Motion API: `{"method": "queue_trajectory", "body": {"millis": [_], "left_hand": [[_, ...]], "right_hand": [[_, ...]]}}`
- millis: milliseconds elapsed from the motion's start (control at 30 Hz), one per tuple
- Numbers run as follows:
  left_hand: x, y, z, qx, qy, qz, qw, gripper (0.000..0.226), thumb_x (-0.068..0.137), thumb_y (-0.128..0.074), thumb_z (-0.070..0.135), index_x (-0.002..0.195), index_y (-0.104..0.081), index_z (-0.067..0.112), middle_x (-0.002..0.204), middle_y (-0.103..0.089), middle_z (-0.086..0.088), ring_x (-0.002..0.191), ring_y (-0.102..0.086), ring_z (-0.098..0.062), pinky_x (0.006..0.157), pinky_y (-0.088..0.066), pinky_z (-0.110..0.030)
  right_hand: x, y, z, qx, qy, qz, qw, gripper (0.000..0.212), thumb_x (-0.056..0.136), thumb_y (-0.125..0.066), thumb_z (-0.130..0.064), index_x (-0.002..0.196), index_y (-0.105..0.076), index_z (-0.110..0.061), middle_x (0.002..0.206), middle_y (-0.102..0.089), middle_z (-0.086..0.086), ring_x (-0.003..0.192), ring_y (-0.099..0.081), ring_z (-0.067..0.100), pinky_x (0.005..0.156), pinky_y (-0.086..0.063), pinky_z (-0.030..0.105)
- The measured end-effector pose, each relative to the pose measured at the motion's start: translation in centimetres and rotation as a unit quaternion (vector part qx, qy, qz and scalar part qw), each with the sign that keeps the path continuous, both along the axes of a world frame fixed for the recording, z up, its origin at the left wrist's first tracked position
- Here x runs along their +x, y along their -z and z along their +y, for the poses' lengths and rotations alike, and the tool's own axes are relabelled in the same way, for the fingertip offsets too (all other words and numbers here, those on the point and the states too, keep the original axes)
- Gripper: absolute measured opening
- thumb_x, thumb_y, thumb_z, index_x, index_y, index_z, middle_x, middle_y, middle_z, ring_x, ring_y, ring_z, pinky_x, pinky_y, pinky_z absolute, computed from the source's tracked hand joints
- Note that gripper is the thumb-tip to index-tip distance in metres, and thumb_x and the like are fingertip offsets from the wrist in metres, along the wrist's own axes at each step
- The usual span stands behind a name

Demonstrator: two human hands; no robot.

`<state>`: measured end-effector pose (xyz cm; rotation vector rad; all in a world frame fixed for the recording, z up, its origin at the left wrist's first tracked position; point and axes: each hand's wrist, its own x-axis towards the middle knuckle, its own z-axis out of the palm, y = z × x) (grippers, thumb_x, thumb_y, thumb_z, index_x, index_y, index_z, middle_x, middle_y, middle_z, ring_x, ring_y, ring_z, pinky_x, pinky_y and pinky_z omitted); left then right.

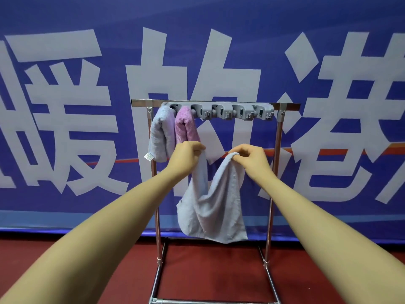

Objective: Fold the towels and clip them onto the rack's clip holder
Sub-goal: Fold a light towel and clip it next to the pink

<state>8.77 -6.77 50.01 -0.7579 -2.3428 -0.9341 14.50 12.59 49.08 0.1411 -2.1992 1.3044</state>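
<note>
Both forearms reach in from the lower corners. Left hand (186, 157) and right hand (252, 159), mid-frame, each pinch a top corner of a pale towel (210, 205); it sags between them. Behind: rack (276, 172). Upper centre, clip holder (219, 110) grips lavender towel (160, 134) and pink towel (186, 126), far left. Blue banner (65, 106) beyond.

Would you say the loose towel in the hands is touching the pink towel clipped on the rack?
Cannot tell. In the head view the left hand holding the loose towel covers the pink towel's lower end, hiding any contact.
</note>
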Motion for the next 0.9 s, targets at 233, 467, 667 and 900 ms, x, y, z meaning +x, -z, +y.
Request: {"method": "queue_trajectory", "body": {"millis": [233, 467, 667, 900], "left_hand": [[1.9, 0.1, 2.8, 0.046, 0.088, -0.058, 0.993, 0.03, 0.088, -0.058, 0.017, 0.118, -0.061, 0.014, 0.109, -0.069, -0.002, 0.104, -0.062, -0.017, 0.087, -0.048, -0.03], [2.8, 0.5, 3.0, 0.047, 0.139, -0.107, 0.983, 0.019, 0.091, -0.052, 0.012, 0.108, -0.045, 0.006, 0.098, -0.065, -0.001, 0.088, -0.059, -0.014, 0.07, -0.041, -0.018], [2.4, 1.3, 2.8, -0.02, 0.143, -0.077, 0.987, 0.016, 0.088, -0.048, 0.003, 0.094, -0.035, 0.01, 0.069, -0.053, -0.005, 0.064, -0.041, -0.02, 0.06, -0.033, -0.03], [1.4, 4.2, 2.0, -0.047, 0.113, -0.028, 0.992, 0.012, 0.09, -0.043, 0.012, 0.098, -0.047, 0.019, 0.087, -0.057, -0.001, 0.078, -0.051, -0.022, 0.074, -0.048, -0.045]], "right_hand": [[0.0, -0.4, -2.5, -0.02, -0.034, 0.018, 0.999, 0.009, 0.082, -0.063, 0.002, 0.089, -0.069, -0.001, 0.083, -0.068, 0.007, 0.073, -0.061, 0.005, 0.065, -0.046, 0.007], [-0.4, 0.7, -1.6, -0.035, -0.01, 0.004, 0.999, 0.011, 0.08, -0.068, -0.003, 0.089, -0.065, 0.002, 0.099, -0.066, 0.01, 0.089, -0.062, 0.016, 0.08, -0.052, 0.02], [0.1, 1.3, -1.3, 0.016, -0.004, -0.008, 1.0, 0.007, 0.078, -0.069, -0.003, 0.083, -0.065, -0.002, 0.084, -0.068, 0.011, 0.086, -0.064, 0.026, 0.077, -0.054, 0.035], [0.4, 0.6, -1.3, 0.009, -0.002, 0.021, 1.0, 0.002, 0.083, -0.065, -0.004, 0.083, -0.064, -0.004, 0.08, -0.066, 0.006, 0.074, -0.061, 0.015, 0.067, -0.051, 0.02]]}}
